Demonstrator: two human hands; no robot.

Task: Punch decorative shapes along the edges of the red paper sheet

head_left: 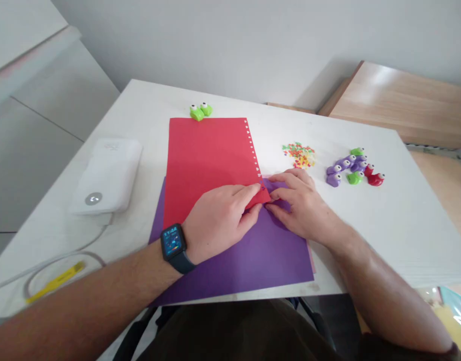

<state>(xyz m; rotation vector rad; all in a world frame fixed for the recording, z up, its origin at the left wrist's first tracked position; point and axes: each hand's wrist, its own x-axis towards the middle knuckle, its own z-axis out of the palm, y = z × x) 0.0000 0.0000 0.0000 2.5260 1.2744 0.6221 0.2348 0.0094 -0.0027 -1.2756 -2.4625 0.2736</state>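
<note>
A red sheet of paper [211, 155] lies over a purple sheet [249, 265], and a row of small heart-shaped holes runs down its right edge. My left hand [225, 213], with a smartwatch [174, 241] on the wrist, pinches the red sheet near its lower right corner. Closed at that same corner, my right hand [298, 200] has its thumb and fingertips on the paper's edge, over the purple sheet. A little purple shows through the lowest holes, between the hands. The left fingers partly hide the corner.
Small paper confetti [300, 154] lies in a pile beyond my right hand. Several purple, green and red eyed craft punches [353, 168] stand farther right. Two green punches [200, 111] are behind the red sheet. A white power bank [108, 175] and yellow-tagged cable [55, 282] lie left.
</note>
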